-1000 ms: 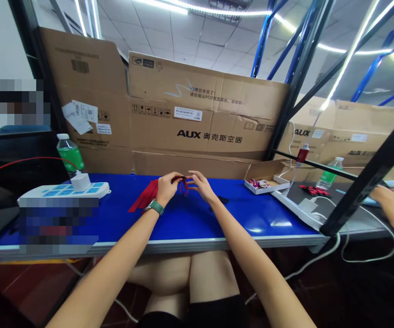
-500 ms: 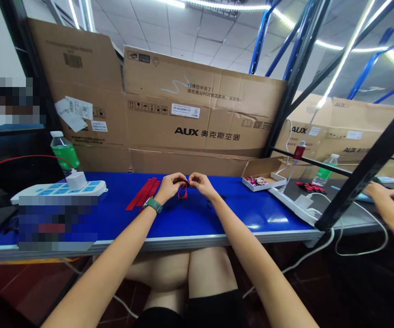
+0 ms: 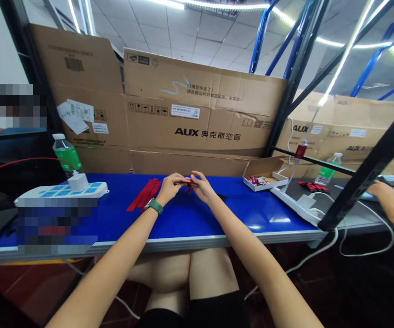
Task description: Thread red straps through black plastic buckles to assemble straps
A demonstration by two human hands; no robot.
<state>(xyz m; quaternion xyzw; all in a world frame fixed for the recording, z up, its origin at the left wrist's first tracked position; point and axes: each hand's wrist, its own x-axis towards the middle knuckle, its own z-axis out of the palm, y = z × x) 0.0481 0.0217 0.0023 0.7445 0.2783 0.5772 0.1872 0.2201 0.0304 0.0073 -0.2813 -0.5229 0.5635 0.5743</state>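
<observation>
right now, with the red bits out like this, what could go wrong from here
The small red piece between the left hand and right hand could slip, as it's small and partly hidden. The flat red strips lie close to the green-strapped watch, so that wrist might knock them askew.

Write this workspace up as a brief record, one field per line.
Left hand: fingers pinched at a small red-and-dark piece
Left wrist: watch with green strap
Right hand: fingers at the same piece; exact grip unclear
Red strips: on the blue table, left of the left hand
White box: lid up, small pink and white things inside
Power strip: far left, white plug in it
Bottle: upright behind the power strip, white cap
</observation>
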